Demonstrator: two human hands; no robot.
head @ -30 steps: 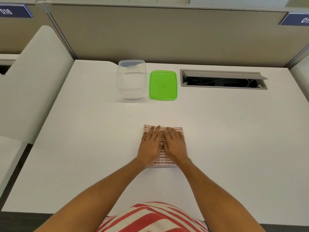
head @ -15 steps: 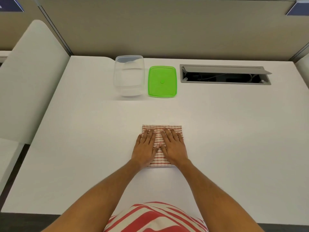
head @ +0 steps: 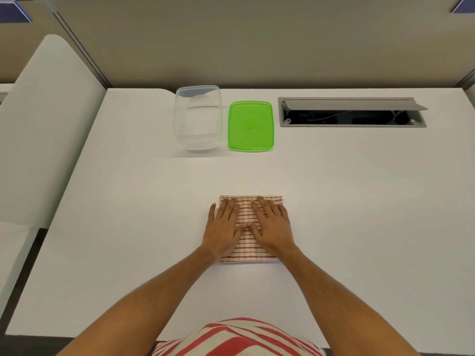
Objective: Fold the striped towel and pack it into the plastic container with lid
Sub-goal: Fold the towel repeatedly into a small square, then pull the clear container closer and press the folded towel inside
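The striped towel (head: 246,249), white with red stripes, lies folded into a small rectangle at the middle of the white desk (head: 359,201). My left hand (head: 223,228) rests flat on its left half with fingers spread, the little finger off the cloth edge. My right hand (head: 273,226) rests flat on its right half, thumbs nearly touching. Far behind stands the clear plastic container (head: 198,116), uncovered, and just right of it lies the green lid (head: 250,125) flat on the desk.
An open grey cable hatch (head: 352,113) is set into the desk at the back right. A beige partition wall (head: 257,42) runs behind the desk, and a white panel (head: 43,124) stands at the left.
Both hands have slid apart from the towel's centre toward its sides, pressing flat. The camera view has tilted slightly downward.
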